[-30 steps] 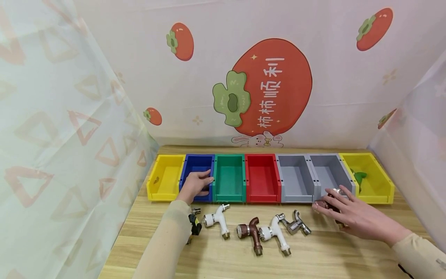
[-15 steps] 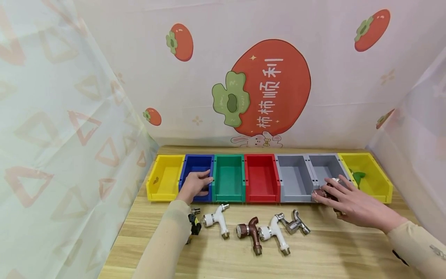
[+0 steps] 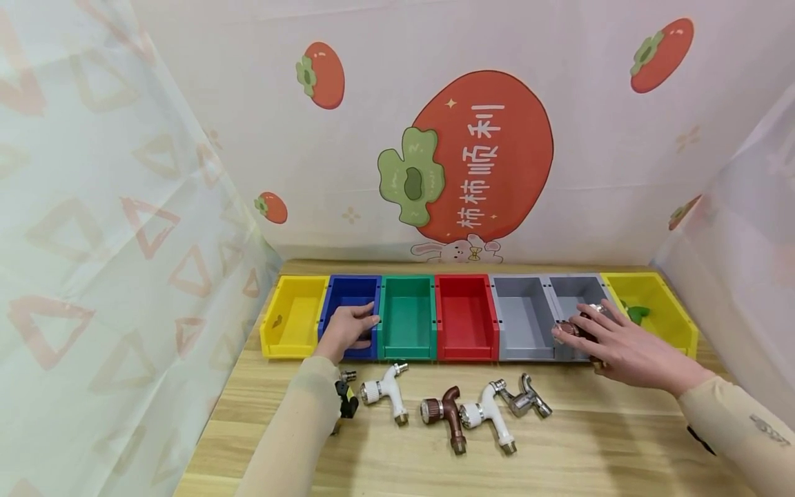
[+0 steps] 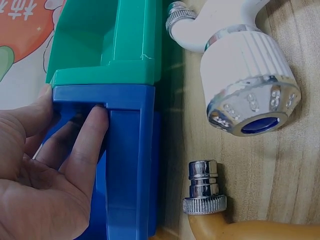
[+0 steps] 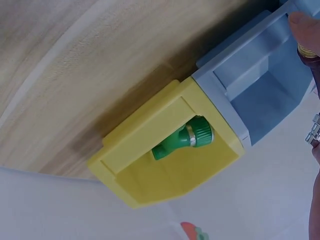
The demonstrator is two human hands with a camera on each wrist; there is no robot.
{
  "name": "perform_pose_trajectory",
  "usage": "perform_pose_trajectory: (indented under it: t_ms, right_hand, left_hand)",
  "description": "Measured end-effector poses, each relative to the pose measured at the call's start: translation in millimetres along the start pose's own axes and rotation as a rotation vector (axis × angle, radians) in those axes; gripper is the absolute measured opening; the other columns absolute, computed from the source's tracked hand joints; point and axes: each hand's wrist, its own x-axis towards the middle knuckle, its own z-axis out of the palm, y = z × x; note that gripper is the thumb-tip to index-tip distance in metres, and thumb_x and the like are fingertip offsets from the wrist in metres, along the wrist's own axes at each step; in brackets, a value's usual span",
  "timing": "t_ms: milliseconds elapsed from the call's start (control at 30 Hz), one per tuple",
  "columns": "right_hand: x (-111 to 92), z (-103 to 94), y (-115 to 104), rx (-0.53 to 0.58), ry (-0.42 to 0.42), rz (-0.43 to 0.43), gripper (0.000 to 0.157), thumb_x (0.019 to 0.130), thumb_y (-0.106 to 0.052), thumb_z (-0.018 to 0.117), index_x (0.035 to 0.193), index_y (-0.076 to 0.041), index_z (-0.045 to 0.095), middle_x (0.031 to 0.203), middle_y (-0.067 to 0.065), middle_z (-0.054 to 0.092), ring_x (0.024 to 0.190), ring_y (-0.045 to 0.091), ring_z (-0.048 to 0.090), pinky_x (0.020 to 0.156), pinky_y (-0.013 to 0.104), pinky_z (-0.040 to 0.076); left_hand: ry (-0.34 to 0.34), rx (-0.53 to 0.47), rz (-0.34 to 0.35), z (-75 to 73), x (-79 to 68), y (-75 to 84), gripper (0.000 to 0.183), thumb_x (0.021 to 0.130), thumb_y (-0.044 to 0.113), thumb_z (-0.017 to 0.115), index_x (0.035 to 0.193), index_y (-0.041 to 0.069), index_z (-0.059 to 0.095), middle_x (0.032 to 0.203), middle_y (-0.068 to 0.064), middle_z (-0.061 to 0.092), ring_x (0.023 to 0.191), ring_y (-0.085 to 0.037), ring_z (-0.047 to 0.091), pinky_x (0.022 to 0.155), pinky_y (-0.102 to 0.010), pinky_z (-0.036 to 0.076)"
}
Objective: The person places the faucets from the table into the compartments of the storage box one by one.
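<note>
My left hand (image 3: pixel 343 333) reaches into the blue bin (image 3: pixel 354 293) and grips its right side wall by the green bin (image 3: pixel 410 304). In the left wrist view several fingers (image 4: pixel 89 140) lie inside the blue bin, against that wall. My right hand (image 3: pixel 627 351) holds a brown tap (image 3: pixel 566 330) over the front of the right-hand grey bin (image 3: pixel 574 288). The hand covers much of this tap. In the right wrist view only its brass threaded end (image 5: pixel 306 51) and part of the body show, beside the thumb.
On the wooden table lie two white taps (image 3: pixel 390 392) (image 3: pixel 493 417), another brown tap (image 3: pixel 452 417), a chrome tap (image 3: pixel 526 400) and a partly hidden black-and-yellow tap (image 3: pixel 346 400). A green tap (image 5: pixel 182 140) sits in the right yellow bin (image 5: pixel 145 135). A red bin (image 3: pixel 466 310) stands mid-row.
My right hand has moved slightly left and away from me with the brown tap, further over the grey bin. The left hand has stayed at the blue bin.
</note>
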Motion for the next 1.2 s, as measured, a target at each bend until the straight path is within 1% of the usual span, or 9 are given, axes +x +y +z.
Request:
perform_pose_trajectory:
  t_ms: [67, 133, 267, 367, 467, 533, 867, 1067, 1200]
  right_hand:
    - [-0.4, 1.7, 2.6, 0.015, 0.001, 0.013, 0.113, 0.052, -0.020, 0.099, 0.153, -0.016, 0.049, 0.141, 0.017, 0.058, 0.133, 0.048, 0.048, 0.126, 0.061, 0.000]
    - [-0.7, 3.9, 5.1, 0.037, 0.006, 0.025, 0.098, 0.067, -0.021, 0.094, 0.153, -0.015, 0.049, 0.142, 0.018, 0.057, 0.133, 0.049, 0.047, 0.125, 0.063, 0.002]
    - [-1.4, 9.0, 10.0, 0.075, 0.015, 0.053, 0.059, 0.097, -0.026, 0.056, 0.154, -0.015, 0.048, 0.144, 0.018, 0.055, 0.133, 0.050, 0.046, 0.125, 0.063, 0.001]
    - [-0.2, 11.9, 13.2, 0.079, 0.019, 0.088, 0.066, 0.092, -0.023, 0.067, 0.154, -0.015, 0.047, 0.143, 0.018, 0.055, 0.132, 0.049, 0.046, 0.125, 0.060, -0.001]
    - [2.6, 12.4, 14.6, 0.068, 0.021, 0.125, 0.096, 0.068, -0.017, 0.092, 0.153, -0.014, 0.049, 0.142, 0.020, 0.055, 0.130, 0.048, 0.046, 0.126, 0.055, -0.004]
    - [3.6, 13.6, 15.5, 0.061, 0.025, 0.142, 0.106, 0.059, -0.017, 0.097, 0.153, -0.014, 0.049, 0.141, 0.021, 0.055, 0.129, 0.048, 0.047, 0.126, 0.053, -0.004]
    - [4.0, 19.8, 19.9, 0.103, 0.009, 0.215, 0.102, 0.065, -0.017, 0.095, 0.154, -0.012, 0.046, 0.136, 0.020, 0.058, 0.128, 0.048, 0.048, 0.122, 0.067, 0.018]
    - [7.8, 24.4, 25.4, 0.121, -0.003, 0.264, 0.103, 0.067, -0.025, 0.095, 0.155, -0.011, 0.045, 0.132, 0.020, 0.059, 0.125, 0.045, 0.049, 0.104, 0.076, 0.038]
    - [10.5, 26.7, 28.5, 0.134, -0.004, 0.311, 0.104, 0.067, -0.028, 0.096, 0.155, -0.012, 0.044, 0.129, 0.019, 0.060, 0.123, 0.046, 0.050, 0.100, 0.078, 0.039]
  left_hand:
    - [0.001, 0.003, 0.005, 0.0, -0.5, 0.5, 0.051, 0.102, 0.023, 0.066, 0.151, 0.026, 0.053, 0.151, -0.008, 0.055, 0.132, -0.030, 0.059, 0.092, -0.047, 0.060]
    - [-0.001, 0.007, 0.007, 0.3, -1.0, 0.6, 0.050, 0.102, 0.024, 0.066, 0.151, 0.026, 0.053, 0.151, -0.009, 0.055, 0.132, -0.030, 0.059, 0.091, -0.047, 0.060]
    - [-0.010, 0.015, 0.010, 0.9, -2.3, 0.8, 0.051, 0.102, 0.025, 0.065, 0.151, 0.025, 0.053, 0.152, -0.010, 0.053, 0.132, -0.032, 0.058, 0.091, -0.046, 0.061]
    - [-0.012, 0.015, 0.008, 0.8, -2.7, 1.2, 0.051, 0.102, 0.025, 0.066, 0.151, 0.025, 0.053, 0.152, -0.010, 0.053, 0.132, -0.032, 0.058, 0.091, -0.047, 0.060]
    - [-0.009, 0.015, 0.010, 0.4, -2.6, 1.2, 0.051, 0.102, 0.026, 0.065, 0.151, 0.025, 0.053, 0.152, -0.010, 0.053, 0.132, -0.033, 0.057, 0.092, -0.048, 0.060]
    - [-0.007, 0.014, 0.008, 0.2, -2.3, 0.9, 0.051, 0.102, 0.026, 0.065, 0.151, 0.025, 0.053, 0.152, -0.010, 0.053, 0.133, -0.032, 0.057, 0.092, -0.048, 0.060]
    - [-0.008, 0.019, 0.023, 0.3, -2.5, 0.2, 0.052, 0.102, 0.025, 0.065, 0.153, 0.024, 0.051, 0.154, -0.009, 0.051, 0.134, -0.031, 0.056, 0.090, -0.044, 0.061]
    - [-0.007, 0.027, 0.014, 0.4, -1.6, 0.5, 0.052, 0.102, 0.025, 0.065, 0.153, 0.025, 0.050, 0.155, -0.009, 0.050, 0.135, -0.031, 0.056, 0.089, -0.043, 0.061]
    - [-0.005, 0.029, 0.009, 0.8, -1.7, 0.9, 0.052, 0.102, 0.025, 0.065, 0.153, 0.025, 0.050, 0.154, -0.010, 0.051, 0.134, -0.031, 0.056, 0.088, -0.044, 0.062]
